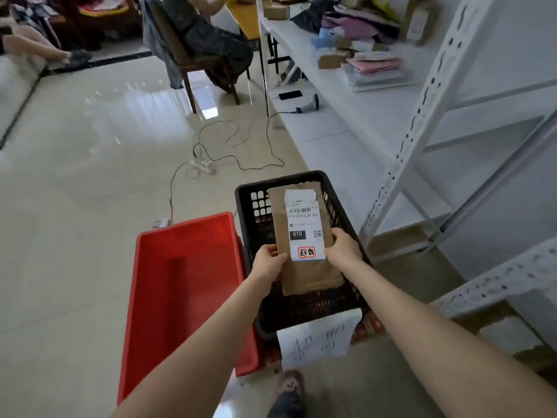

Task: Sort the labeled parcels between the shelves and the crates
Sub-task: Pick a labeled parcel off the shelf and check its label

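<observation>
Brown labeled parcel (305,233) between left grip (268,262) and right grip (342,247), both clamped on its edges, over the black crate (271,180).

The red crate (187,282) stands open-topped with a bare inside, free to reach from above. The tiled floor (90,182) to its left and beyond it is open as far as the cables (270,137) and power strip (203,168). The black crate (241,203), just right of the red one, is largely covered by the parcel (310,276) held across its opening, with gaps only along its left wall and near end, and further right the slotted shelf upright (413,125) and shelf boards (325,128) wall off that side.
</observation>
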A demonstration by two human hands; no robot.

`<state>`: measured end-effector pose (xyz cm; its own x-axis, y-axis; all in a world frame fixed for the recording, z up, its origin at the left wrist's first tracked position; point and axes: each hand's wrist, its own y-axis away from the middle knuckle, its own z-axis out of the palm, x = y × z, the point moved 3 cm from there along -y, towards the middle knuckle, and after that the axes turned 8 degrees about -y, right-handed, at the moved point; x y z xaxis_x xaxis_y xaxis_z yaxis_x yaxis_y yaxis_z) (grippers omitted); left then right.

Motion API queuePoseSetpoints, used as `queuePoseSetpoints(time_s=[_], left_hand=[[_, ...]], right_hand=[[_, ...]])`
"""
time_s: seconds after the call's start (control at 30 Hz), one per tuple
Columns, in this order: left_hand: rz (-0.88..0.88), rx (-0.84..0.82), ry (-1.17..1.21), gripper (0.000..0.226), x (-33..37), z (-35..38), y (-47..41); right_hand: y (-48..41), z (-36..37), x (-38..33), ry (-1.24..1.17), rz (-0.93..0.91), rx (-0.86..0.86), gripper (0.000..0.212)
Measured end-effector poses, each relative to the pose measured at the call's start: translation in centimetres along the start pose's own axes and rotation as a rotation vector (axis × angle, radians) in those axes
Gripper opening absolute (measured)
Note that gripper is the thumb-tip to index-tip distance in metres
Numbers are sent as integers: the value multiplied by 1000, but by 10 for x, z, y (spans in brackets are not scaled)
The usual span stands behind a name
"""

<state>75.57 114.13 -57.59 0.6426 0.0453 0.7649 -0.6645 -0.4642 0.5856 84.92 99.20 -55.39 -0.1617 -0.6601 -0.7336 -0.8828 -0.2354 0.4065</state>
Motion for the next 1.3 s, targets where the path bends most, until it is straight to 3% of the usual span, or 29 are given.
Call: queuePoseSetpoints(time_s=[0.27, 0.47, 0.6, 0.8, 0.97, 1.03, 1.2, 1.3], left_hand=[[-150, -54, -71, 42, -27, 23, -126], [-158, -38, -141, 37, -53, 54, -210], [-147, -35, -162, 43, -65, 77, -256], [-135, -50, -144, 49, -73, 98, -292], [-137, -162, -174, 48, -72, 108, -288], [-110, -151, -296, 50, -65, 106, -281], [66, -70, -988, 67, -37, 89, -241], [210, -10, -1243, 71, -17, 78, -210]], right_hand=[[-111, 47, 26, 317, 196, -67, 41], [-186, 82, 62, 379, 188, -39, 55], [-227, 101, 87, 414, 182, -45, 52], [-266, 120, 110, 484, 165, -104, 63], [-270, 126, 117, 494, 172, -277, 72], [-264, 123, 115, 503, 159, -297, 72], [-234, 102, 93, 587, 60, -274, 72], [-208, 85, 74, 620, -7, -232, 71]])
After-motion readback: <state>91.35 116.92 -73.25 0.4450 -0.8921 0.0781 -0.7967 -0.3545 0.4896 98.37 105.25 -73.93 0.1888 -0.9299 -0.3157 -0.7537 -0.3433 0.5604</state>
